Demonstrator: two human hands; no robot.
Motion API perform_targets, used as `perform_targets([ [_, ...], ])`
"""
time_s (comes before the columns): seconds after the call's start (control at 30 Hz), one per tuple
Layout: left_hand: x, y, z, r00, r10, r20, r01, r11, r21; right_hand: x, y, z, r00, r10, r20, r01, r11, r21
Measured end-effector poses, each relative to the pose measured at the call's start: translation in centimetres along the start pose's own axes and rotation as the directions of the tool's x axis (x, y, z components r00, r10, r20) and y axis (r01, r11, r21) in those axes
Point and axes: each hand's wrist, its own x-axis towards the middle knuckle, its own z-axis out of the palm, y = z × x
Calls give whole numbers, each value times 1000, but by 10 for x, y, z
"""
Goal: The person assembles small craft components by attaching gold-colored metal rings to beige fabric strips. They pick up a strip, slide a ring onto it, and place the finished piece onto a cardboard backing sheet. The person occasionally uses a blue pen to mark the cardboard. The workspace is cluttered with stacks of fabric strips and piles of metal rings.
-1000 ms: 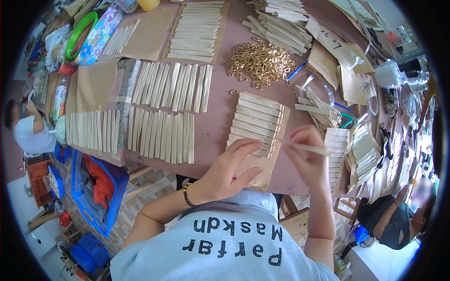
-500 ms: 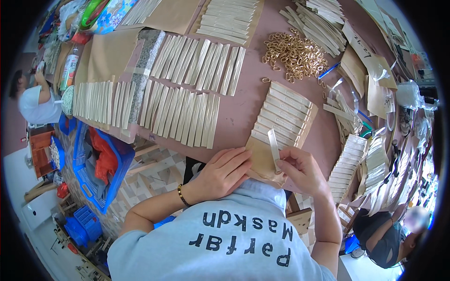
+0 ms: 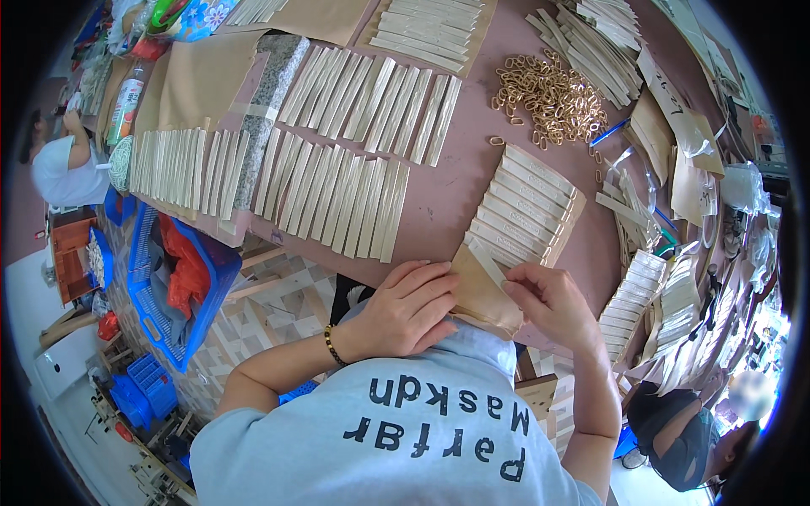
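Observation:
My right hand (image 3: 553, 302) pinches the lower end of a narrow cream strip (image 3: 486, 261), its thumb and fingertips closed together. Slanting up to the left, the strip meets the lowest of several similar strips (image 3: 516, 215) laid side by side on a brown paper sheet (image 3: 485, 297). Gold-coloured fittings show along the right edge of that row. My left hand (image 3: 409, 308) lies at the sheet's left edge, fingers extended close together and touching the paper. The sheet's near edge rests against my shirt.
A pile of gold oval rings (image 3: 553, 97) sits beyond the sheet, with a blue pen (image 3: 609, 132) beside it. Rows of cream strips (image 3: 333, 198) cover the table's left. More strips (image 3: 631, 295) lie to the right. A blue basket (image 3: 181, 287) stands below. Co-workers are at both sides.
The strip in my right hand has tipped leftward, and its upper end has come to the lowest strip of the row. My left hand stays at the sheet's edge. The whole view has shifted slightly.

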Motion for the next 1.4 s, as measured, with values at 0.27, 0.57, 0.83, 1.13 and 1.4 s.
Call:
perform_targets([
  [0.27,4,2,4,1000,-12,-29,12,1000,-12,-1,-1,-1,998,-53,-22,51,993,-110],
  [0.57,6,3,5,998,-14,-58,15,1000,23,3,-1,-1,994,-102,-48,94,986,-139],
  [0.83,7,3,6,998,-23,-58,26,998,55,14,-14,-13,997,-16,75,37,957,-288],
  [1.13,7,2,9,999,-46,-7,46,997,59,19,-9,-14,996,-18,84,40,962,-269],
  [1.4,10,4,8,995,-87,39,83,993,80,18,-9,-16,998,-18,62,32,974,-223],
])
